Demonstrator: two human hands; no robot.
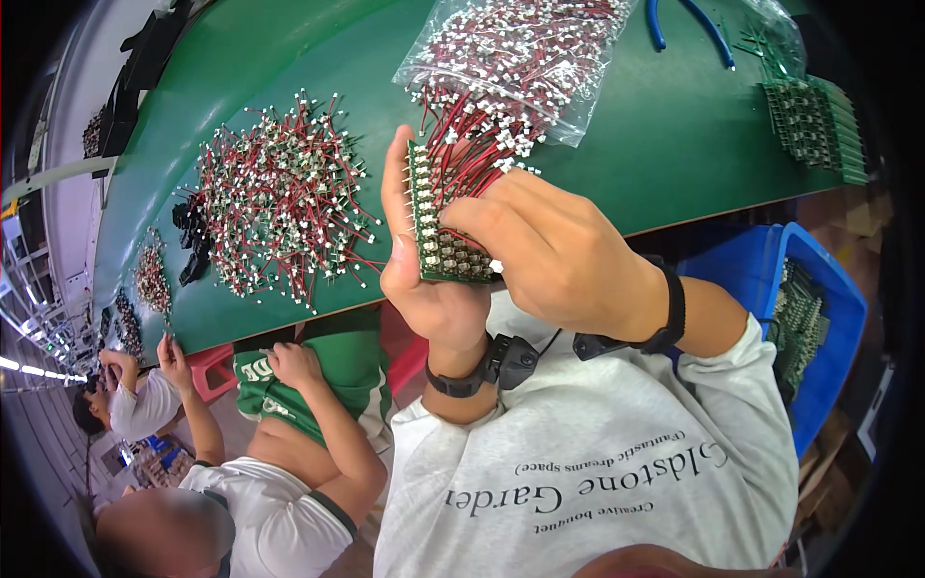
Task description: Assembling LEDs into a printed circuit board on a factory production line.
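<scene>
Left hand point(438, 306): fingers around circuit board point(430, 246)
Right hand point(554, 249): fingers narrowed, grip unclear
Connector pile point(282, 207): tabletop's point(674, 164) near edge, left
Stacked boards point(805, 123): near edge, right
Bag point(581, 114): beyond hands

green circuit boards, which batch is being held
The batch in the left hand, with red wires against it; another is stacked at the right end of the green table, a third lies inside the blue bin.

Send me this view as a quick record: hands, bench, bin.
Left grip: holding green connector board
Right grip: at the board's wired side; pinched wire, if any, hidden
Bench, left: pile of red-wired parts with white plugs
Bench, far side: clear bag of red wire leads; blue tool handles
Bench, right: stacked green boards
Bin: blue, holding green circuit boards
</scene>
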